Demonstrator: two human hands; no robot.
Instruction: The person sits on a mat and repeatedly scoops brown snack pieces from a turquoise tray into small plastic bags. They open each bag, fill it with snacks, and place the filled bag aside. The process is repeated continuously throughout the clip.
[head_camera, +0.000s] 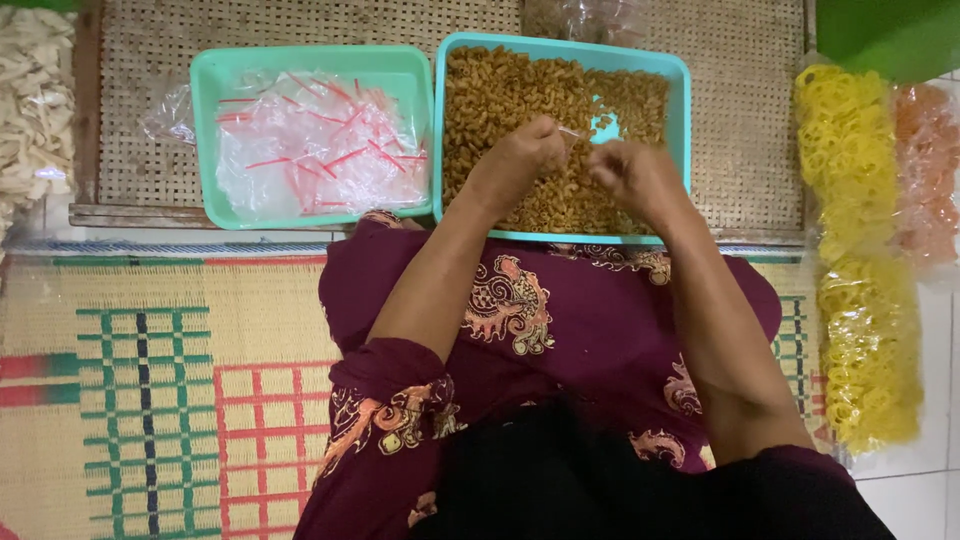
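My left hand (520, 155) and right hand (630, 172) pinch a small clear bag (578, 133) between them, over the macaroni tray (560, 45) at 12 o'clock.

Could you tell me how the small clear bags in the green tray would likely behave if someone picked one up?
The clear bags look thin and crumpled, so probably floppy and very light. Heaped loosely in the green tray, they may slide or cling together.

2 trays: 1 green tray (205, 140) and 1 blue tray (682, 110). 2 hands, left hand (525, 155) and right hand (635, 172). 1 yellow bag (855, 250), 1 orange bag (925, 170).
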